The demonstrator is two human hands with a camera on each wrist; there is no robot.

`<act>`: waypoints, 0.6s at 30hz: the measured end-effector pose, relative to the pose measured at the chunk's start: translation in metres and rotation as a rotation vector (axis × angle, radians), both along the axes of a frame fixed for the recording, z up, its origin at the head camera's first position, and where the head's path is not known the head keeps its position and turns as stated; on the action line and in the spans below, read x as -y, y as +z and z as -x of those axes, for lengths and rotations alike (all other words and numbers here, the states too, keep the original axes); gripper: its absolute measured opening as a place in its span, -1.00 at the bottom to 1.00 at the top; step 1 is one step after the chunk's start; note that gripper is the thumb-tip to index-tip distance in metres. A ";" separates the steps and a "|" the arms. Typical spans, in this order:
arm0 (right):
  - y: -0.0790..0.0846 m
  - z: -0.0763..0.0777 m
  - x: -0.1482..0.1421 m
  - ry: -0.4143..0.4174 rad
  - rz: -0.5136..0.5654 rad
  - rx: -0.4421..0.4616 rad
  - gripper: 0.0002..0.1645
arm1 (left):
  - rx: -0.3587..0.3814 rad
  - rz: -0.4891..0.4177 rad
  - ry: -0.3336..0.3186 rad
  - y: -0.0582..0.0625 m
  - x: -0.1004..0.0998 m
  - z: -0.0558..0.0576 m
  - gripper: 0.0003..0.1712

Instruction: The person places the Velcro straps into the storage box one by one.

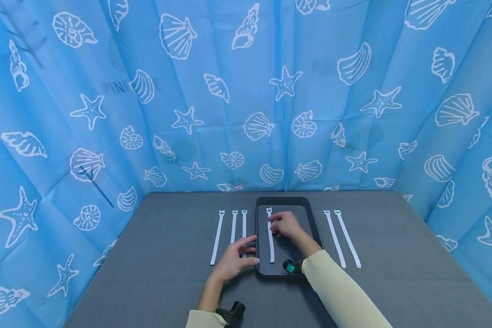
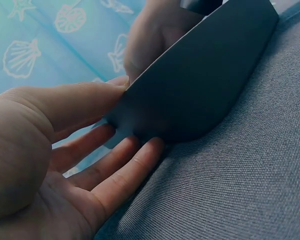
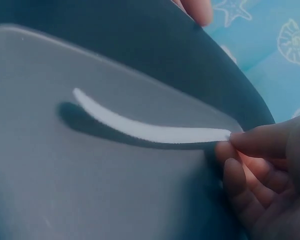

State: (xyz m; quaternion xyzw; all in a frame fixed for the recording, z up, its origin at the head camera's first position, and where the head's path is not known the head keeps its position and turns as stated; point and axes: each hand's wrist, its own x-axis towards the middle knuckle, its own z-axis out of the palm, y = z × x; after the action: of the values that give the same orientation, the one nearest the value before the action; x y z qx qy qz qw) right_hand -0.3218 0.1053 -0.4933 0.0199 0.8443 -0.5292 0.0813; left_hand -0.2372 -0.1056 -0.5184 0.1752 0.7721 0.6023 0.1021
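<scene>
My right hand (image 1: 286,225) is over a dark grey tray (image 1: 287,249) and pinches a white hook-and-loop cable tie (image 1: 271,246) between thumb and fingertips. In the right wrist view the cable tie (image 3: 152,132) runs from the fingertips in a slight curve, its shadow on the tray floor. Its slotted head points to the far end of the tray. My left hand (image 1: 230,262) is at the tray's left side, fingers spread and loosely bent. The left wrist view has its thumb at the rim and its fingertips against the outer wall (image 2: 190,85).
Several more white cable ties lie lengthwise on the grey table (image 1: 168,273). Left of the tray are a cable tie (image 1: 217,239) and two others partly behind my left hand; right of it lie two (image 1: 348,237). A blue shell-print curtain (image 1: 237,91) surrounds the table.
</scene>
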 end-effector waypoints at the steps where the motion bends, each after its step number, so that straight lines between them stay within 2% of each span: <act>1: 0.000 0.000 0.002 0.001 0.002 0.003 -0.65 | 0.002 -0.001 0.000 0.000 0.000 0.000 -0.30; 18: -0.002 0.000 0.023 0.010 -0.021 0.010 -0.65 | 0.019 -0.017 -0.002 0.003 0.000 -0.001 -0.30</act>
State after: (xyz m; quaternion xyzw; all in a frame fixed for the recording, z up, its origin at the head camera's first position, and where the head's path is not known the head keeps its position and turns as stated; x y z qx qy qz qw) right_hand -0.3214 0.0819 -0.4950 0.0192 0.8496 -0.5198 0.0879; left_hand -0.2364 -0.1052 -0.5157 0.1714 0.7659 0.6101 0.1086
